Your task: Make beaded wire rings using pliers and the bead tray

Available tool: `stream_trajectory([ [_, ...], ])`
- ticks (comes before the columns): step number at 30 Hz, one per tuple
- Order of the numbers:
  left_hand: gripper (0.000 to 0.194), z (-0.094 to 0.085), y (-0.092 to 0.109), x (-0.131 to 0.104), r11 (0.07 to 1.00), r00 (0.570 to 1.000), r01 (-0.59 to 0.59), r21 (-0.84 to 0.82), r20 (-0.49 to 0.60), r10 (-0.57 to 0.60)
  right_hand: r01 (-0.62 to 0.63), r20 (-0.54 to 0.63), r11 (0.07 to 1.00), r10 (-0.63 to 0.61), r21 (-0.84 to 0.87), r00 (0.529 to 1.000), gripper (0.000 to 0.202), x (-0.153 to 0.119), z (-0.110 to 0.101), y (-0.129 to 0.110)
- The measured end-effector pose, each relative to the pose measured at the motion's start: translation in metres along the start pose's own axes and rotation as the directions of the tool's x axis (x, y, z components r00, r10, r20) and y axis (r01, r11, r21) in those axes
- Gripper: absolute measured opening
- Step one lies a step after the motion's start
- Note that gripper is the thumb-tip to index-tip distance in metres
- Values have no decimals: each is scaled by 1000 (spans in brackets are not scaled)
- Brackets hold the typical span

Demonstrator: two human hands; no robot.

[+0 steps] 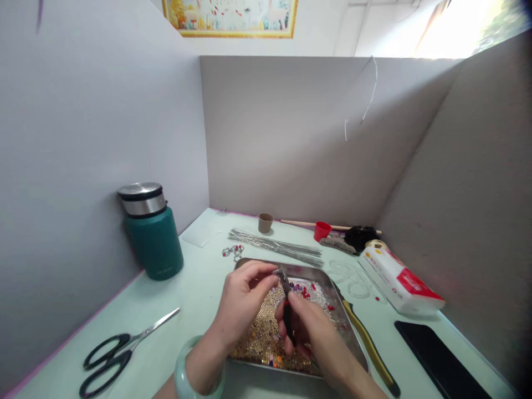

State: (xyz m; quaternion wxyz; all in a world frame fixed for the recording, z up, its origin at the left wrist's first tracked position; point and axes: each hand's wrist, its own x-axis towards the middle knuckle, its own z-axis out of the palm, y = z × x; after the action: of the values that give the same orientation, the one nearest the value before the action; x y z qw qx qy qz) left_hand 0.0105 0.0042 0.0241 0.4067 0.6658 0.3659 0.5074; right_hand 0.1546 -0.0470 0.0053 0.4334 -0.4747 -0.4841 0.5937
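My left hand (245,299) is closed in a pinch over the metal tray (353,346). What its fingertips hold is tiny and shiny, too small to make out. My right hand (311,327) grips a pair of small pliers (286,310) with dark handles. The jaws point up and away, meeting the left fingertips. Gold beads (257,332) cover much of the tray's floor, with clear, red and purple beads (305,289) towards its far side. Just beyond the tray lie a bundle of thin silver wires (278,246) and a small beaded piece (233,252).
Scissors (124,352) and a teal bottle (153,238) stand to the left. A yellow-and-black tool handle (369,349), a phone (443,360) and a tissue pack (401,280) lie right. A brown cup (265,223) and a red cup (322,231) are behind. Grey panels (286,138) enclose the table.
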Motion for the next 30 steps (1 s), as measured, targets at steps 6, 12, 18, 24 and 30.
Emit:
stream_trajectory([
  [6,12,1,1,-1,989,994,113,-93,23,-111,21,19,999,-21,38,1000,49,0,1,2],
  [12,17,0,-1,1,972,987,158,-172,-7,-162,91,6,991,-91,-96,996,40,-3,2,4],
  [18,15,0,-6,-1,993,994,-76,85,-68,82,138,-18,976,-143,-169,990,40,-3,1,4],
  [24,16,0,-4,-1,970,985,-156,185,-47,167,120,-39,977,-129,-179,991,41,-1,2,5],
  [30,37,2,-6,-2,968,987,-130,216,-69,148,107,-66,972,-123,-210,990,42,1,2,6],
])
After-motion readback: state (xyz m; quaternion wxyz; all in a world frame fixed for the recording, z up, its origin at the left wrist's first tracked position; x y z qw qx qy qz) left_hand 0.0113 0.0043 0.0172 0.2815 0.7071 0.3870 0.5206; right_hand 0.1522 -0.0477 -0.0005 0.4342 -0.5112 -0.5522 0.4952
